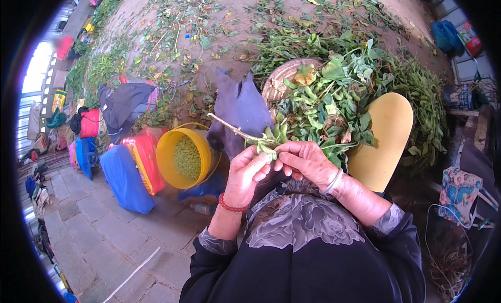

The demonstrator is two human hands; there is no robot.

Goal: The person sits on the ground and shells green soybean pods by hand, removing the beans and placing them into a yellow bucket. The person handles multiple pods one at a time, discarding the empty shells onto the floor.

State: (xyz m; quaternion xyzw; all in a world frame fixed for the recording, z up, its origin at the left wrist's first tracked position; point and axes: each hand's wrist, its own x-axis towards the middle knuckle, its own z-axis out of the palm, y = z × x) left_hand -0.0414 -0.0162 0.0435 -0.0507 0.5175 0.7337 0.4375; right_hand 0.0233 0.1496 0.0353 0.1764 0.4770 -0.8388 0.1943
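Note:
A stem with green bean pods (239, 131) lies across the front of my lap, its bare end pointing up and left. My left hand (247, 168) grips its leafy end between thumb and fingers. With thumb and forefinger, my right hand (303, 160) pinches at a pod or leaf there; the fingers hide exactly what. Just beyond, a round woven basket (274, 84) holds loose bean pods (309, 93) and green leaves. Left of my knee stands a yellow bucket (166, 162) partly filled with shelled green beans (188, 156).
Uprooted bean plants (415, 103) heap behind and right of the basket. A yellow curved board (385, 142) stands by my right side. Red and yellow bags (145, 158) and a blue bag (127, 181) sit left of the bucket. Fallen leaves litter the dirt ground (235, 37).

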